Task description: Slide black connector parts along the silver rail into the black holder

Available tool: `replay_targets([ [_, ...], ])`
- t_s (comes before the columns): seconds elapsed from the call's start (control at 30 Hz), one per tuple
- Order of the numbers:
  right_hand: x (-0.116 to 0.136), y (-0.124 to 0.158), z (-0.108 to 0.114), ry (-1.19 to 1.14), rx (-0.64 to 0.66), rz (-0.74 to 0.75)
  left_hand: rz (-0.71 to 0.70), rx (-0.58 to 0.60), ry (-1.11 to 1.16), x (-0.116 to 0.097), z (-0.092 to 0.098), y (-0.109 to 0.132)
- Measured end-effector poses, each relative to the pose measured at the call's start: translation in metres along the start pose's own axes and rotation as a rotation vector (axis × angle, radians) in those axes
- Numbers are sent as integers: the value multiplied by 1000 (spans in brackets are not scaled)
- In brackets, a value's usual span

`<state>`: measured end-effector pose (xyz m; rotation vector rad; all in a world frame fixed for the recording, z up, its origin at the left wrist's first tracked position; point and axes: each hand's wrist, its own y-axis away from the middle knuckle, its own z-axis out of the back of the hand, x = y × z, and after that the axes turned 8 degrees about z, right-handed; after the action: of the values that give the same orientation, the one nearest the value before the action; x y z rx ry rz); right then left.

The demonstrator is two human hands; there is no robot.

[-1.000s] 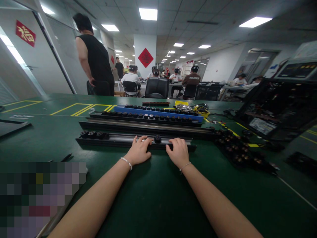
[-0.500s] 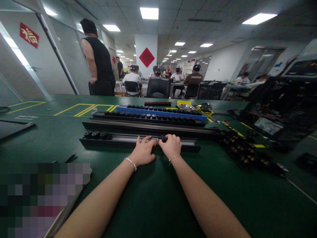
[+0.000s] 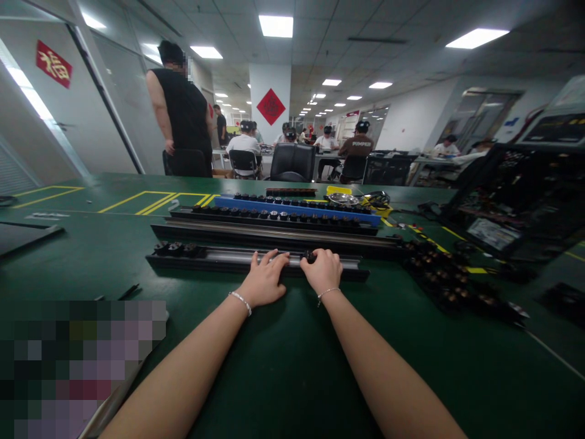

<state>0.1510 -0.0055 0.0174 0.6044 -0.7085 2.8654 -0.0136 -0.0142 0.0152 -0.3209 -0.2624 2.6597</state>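
Observation:
A long black channel rail (image 3: 223,264) with a grey inner strip lies crosswise in front of me on the green table. Several small black parts (image 3: 176,248) sit in its left end. My left hand (image 3: 265,280) rests over the rail's middle, its fingers spread and nothing held in them. To the right of it, my right hand (image 3: 323,271) pinches a small black part (image 3: 310,256) at the rail; the fingers partly hide this part, and its exact kind does not show.
Behind lie another black rail (image 3: 274,233) and a blue rail (image 3: 297,207) with rows of small black parts. A pile of black parts (image 3: 445,274) spreads at the right. A metal dish (image 3: 342,199) stands at the back. A person (image 3: 180,110) stands beyond the table.
My right hand has moved a little to the right along the rail with the small black part. The left hand stays nearly where it was. The standing person has shifted slightly.

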Motion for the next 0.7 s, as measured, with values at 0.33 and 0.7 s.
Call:
replay_targets([
  [0.33, -15, -2, 9, 26, 15, -28, 27, -61, -83, 0, -6, 0],
  [0.7, -32, -3, 15, 61, 9, -43, 21, -58, -107, 1, -7, 0],
])
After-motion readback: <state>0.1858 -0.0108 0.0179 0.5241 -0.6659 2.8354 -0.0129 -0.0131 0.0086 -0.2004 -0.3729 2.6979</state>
